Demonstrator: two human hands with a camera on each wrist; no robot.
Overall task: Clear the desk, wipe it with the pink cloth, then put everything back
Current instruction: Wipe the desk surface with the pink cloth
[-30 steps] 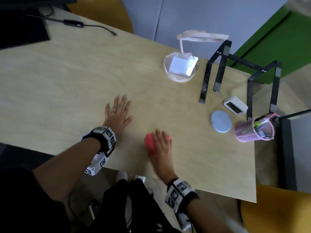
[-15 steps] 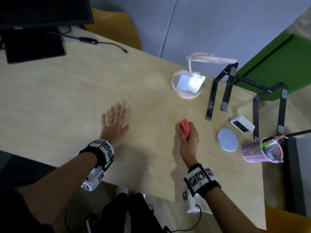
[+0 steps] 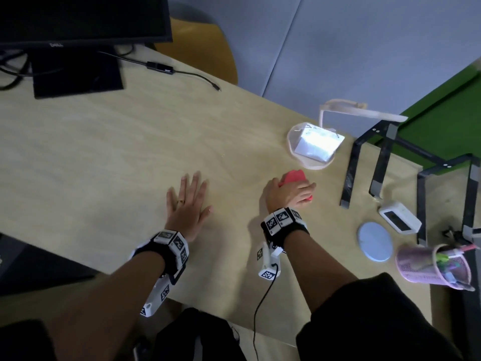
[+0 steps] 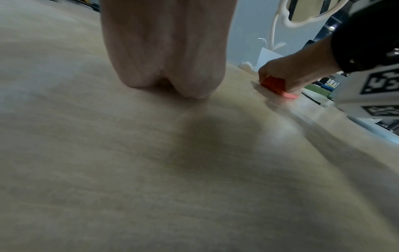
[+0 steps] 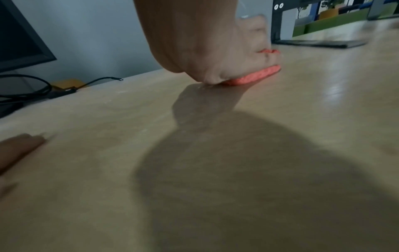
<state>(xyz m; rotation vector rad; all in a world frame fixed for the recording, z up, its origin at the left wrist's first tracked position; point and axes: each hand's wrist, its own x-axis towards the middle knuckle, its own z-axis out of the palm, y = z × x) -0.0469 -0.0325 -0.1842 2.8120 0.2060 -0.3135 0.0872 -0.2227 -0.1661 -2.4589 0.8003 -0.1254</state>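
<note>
The pink cloth (image 3: 292, 176) lies bunched on the wooden desk (image 3: 104, 152), right of centre. My right hand (image 3: 296, 194) lies over it and grips it, pressing it against the wood, fingers pointing right; part of the cloth sticks out past the knuckles. The left wrist view shows the cloth (image 4: 276, 86) under that curled right hand (image 4: 289, 71). In the right wrist view the cloth (image 5: 254, 76) is squeezed flat beneath the right hand (image 5: 205, 42). My left hand (image 3: 188, 199) rests flat on the desk, fingers spread, a hand's width left of the cloth.
A monitor (image 3: 78, 19) with its cable (image 3: 182, 72) stands at the back left. At the right are a white lamp base (image 3: 312, 148), a black laptop stand (image 3: 385, 162), a white clock (image 3: 399, 221), a blue coaster (image 3: 374, 241) and a pink mesh pen cup (image 3: 432, 267).
My right hand has slid the pink cloth away from the front edge, farther back and right toward the lamp base. The left hand has stayed flat in place.
</note>
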